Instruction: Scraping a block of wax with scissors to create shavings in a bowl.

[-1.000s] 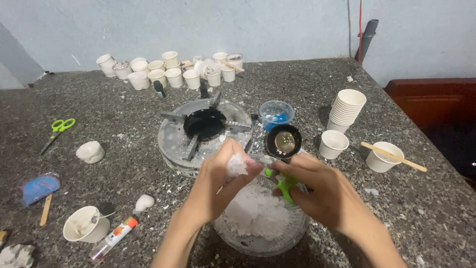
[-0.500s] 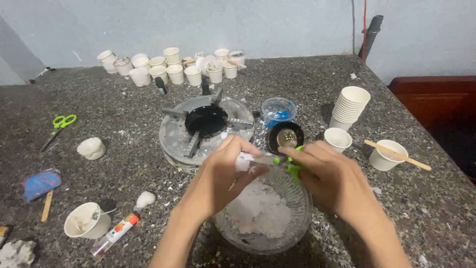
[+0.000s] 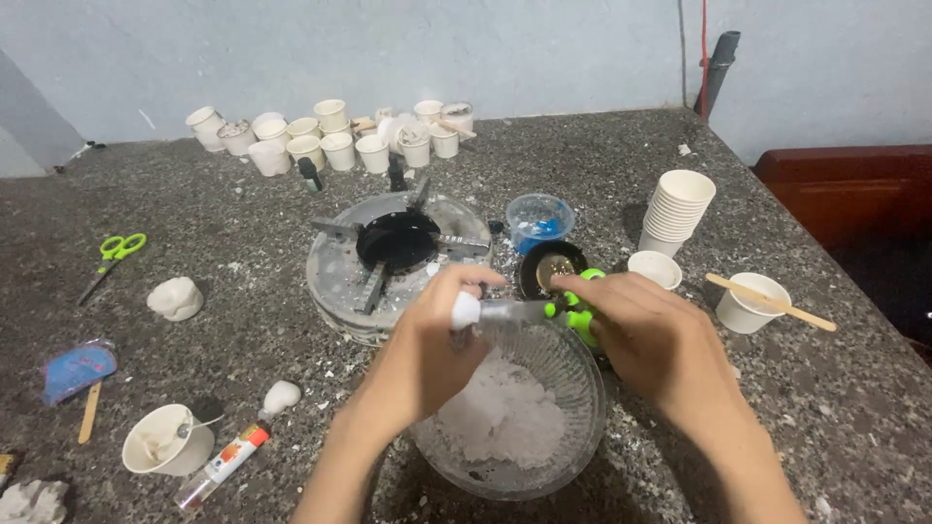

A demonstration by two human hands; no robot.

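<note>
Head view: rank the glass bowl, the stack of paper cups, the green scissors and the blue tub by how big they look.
1. Glass bowl, though it is nearest the camera.
2. Stack of paper cups.
3 and 4. Blue tub and green scissors look close in size, so I would not rank them.

Clear ribbed glass bowl, speckled stone counter

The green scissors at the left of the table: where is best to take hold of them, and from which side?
Probably at the green handle loops of the green scissors, coming from above. They lie flat on the table, loops toward the far wall and blades pointing toward the near left, with bare surface around them, so the loops offer the safest grip.
</note>
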